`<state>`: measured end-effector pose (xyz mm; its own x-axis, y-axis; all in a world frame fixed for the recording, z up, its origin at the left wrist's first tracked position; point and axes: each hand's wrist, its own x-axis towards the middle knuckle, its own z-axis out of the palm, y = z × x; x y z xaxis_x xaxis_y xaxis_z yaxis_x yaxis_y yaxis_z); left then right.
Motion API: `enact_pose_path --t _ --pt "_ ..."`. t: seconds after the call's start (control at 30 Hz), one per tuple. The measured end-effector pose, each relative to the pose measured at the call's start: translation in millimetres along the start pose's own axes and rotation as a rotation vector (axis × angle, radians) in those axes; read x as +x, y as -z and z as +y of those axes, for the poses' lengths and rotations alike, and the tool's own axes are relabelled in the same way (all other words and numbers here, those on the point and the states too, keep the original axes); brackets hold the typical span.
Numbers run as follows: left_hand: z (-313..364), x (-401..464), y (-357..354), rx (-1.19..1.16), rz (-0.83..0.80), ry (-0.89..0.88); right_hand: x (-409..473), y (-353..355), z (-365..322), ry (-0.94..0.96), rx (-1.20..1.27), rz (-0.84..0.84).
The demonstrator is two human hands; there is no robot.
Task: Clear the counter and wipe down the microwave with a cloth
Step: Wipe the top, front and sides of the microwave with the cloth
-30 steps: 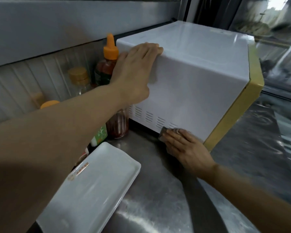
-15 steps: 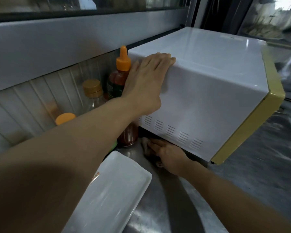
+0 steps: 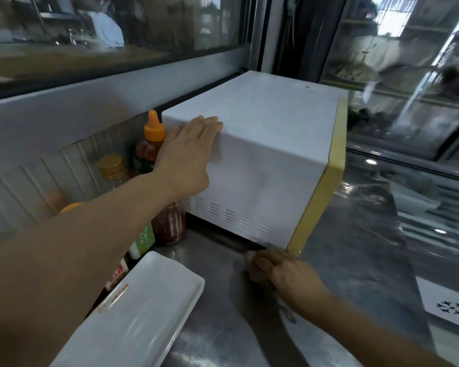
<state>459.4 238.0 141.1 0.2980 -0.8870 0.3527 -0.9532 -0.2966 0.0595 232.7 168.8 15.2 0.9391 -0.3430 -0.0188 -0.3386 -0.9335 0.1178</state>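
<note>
A white tray (image 3: pixel 133 311) is lying on the steel counter (image 3: pixel 223 327) at its near edge. The right hand (image 3: pixel 289 279) is gripping a cloth (image 3: pixel 251 271) (blurred) on the counter, by the white microwave's (image 3: pixel 263 165) lower front corner. Farther back, the left hand (image 3: pixel 188 154) is lying flat and relaxed over the microwave's top edge, beside sauce bottles (image 3: pixel 154 160).

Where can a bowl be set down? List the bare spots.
Bare steel counter between the white tray and right hand, and right of the microwave. Crowded left of it: bottles against the wall.
</note>
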Motion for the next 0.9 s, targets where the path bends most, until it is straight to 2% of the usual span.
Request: enact_pose_path --t 0.1,0.17,0.23,0.3,0.4,0.53,0.63,0.7,0.77,0.9 --pt "8.9 -3.0 0.9 -0.01 0.019 0.026 -23.4 30.5 17.3 0.003 0.056 0.534" --pt "20.4 -4.3 1.5 -0.021 0.067 0.011 -26.4 49.0 29.5 -0.035 0.028 0.738" --pt "36.3 -3.0 1.6 -0.007 0.113 -0.056 -18.7 63.1 41.7 -0.081 -0.024 0.858" --pt "52.0 -1.3 -0.8 0.002 0.14 -0.137 -8.1 66.6 52.0 -0.083 -0.104 0.906" --pt "64.5 -3.2 -11.2 -0.024 0.104 -0.17 -0.5 40.5 61.2 -0.013 -0.193 0.88" --pt "64.7 -6.7 -21.6 -0.104 0.105 -0.126 -18.9 -19.8 63.0 0.068 -0.3 0.673" --pt "66.3 -5.8 -21.0 -0.111 0.126 -0.129 -29.8 -28.9 61.9 -0.007 -0.226 0.557" --pt "66.4 -4.8 -19.8 -0.115 0.121 -0.129 -33.5 -15.6 59.9 -0.1 -0.124 0.546" --pt "64.9 -3.7 -18.6 -0.114 0.119 -0.134 -36.7 7.3 55.9 -0.206 0.012 0.64" --pt "64.1 -3.0 -17.3 -0.137 0.127 -0.139 -34.1 61.3 55.6 -0.482 0.327 1.0"
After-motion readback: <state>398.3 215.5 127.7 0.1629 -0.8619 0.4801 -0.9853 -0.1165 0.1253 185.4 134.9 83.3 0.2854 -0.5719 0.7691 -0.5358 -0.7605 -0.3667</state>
